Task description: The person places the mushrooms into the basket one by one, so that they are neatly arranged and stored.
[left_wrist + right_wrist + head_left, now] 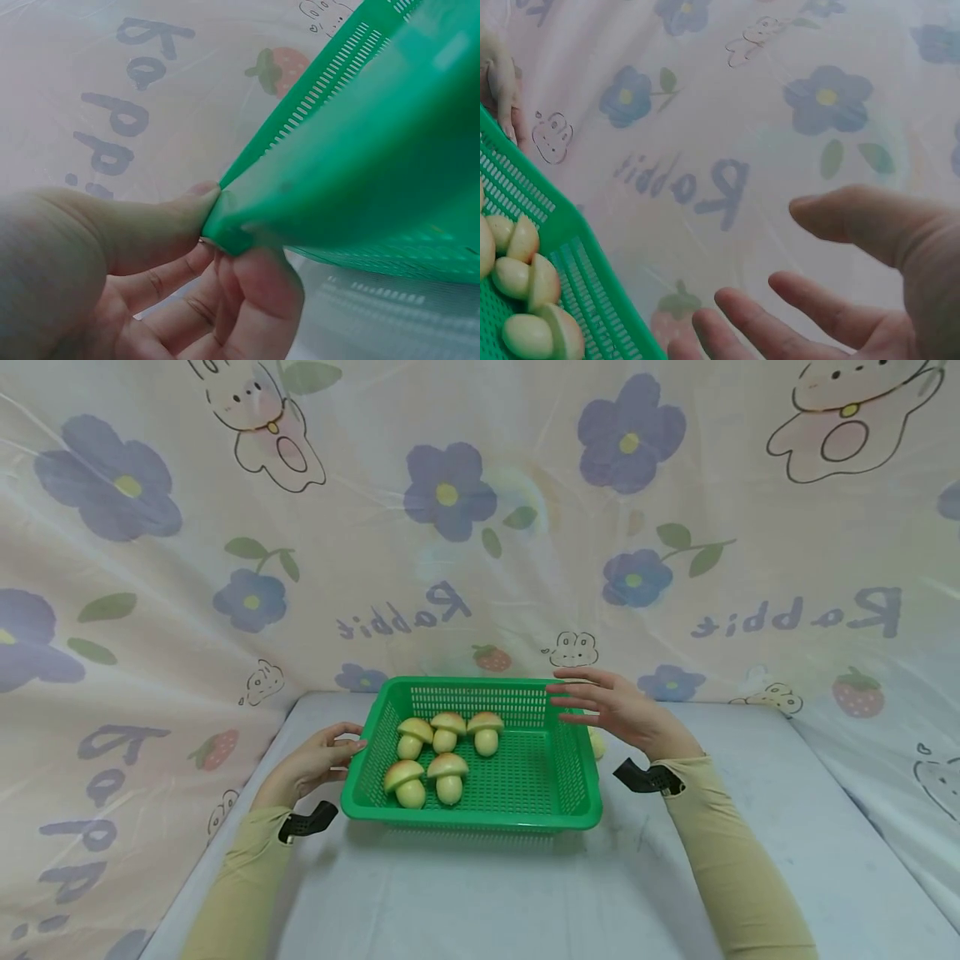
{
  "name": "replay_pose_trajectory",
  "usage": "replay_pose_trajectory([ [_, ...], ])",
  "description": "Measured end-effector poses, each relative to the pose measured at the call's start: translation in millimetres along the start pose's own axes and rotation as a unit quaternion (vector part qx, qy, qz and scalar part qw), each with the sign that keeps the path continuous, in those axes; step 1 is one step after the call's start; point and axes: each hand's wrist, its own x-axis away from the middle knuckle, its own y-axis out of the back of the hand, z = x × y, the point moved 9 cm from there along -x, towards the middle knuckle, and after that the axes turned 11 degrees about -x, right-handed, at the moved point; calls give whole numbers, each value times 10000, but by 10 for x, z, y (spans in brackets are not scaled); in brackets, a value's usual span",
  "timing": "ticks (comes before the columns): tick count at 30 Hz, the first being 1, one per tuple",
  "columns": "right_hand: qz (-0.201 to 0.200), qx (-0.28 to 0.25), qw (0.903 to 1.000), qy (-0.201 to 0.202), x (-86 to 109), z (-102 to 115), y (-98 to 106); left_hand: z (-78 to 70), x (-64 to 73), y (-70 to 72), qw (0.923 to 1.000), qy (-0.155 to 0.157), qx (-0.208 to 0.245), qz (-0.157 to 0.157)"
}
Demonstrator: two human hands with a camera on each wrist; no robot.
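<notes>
A green plastic basket (487, 821) stands on the table in the head view, with several mushrooms (448, 777) with yellowish caps and pale stems grouped in its left half. At its left rim, my left hand (321, 762) pinches the edge; in the left wrist view the thumb lies over the rim (232, 225) and the fingers curl beneath it. Over the basket's right rim hovers my right hand (618, 710), fingers spread and nothing held. The right wrist view shows that hand (840, 292) beside the basket, thumb apart from the fingers.
Just outside the basket's right wall, a pale yellowish thing (597, 742) shows, partly hidden by the basket. A white-covered table (480, 902) lies below. Behind it hangs a patterned curtain (525, 568) with flowers and rabbits.
</notes>
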Motion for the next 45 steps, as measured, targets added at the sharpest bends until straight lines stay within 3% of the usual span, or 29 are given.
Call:
replay_pose_trajectory([
  [17,-507,-57,9987,85,317,-113,634,-3,10,-1,10000,-8,2,17],
  [31,-1208,518,9913,-112,387,-650,1248,-18,31,-10,10000,-33,5,26],
  [45,-1514,1195,9808,-301,342,-1013,1409,1,5,-8,10000,-7,3,-4],
])
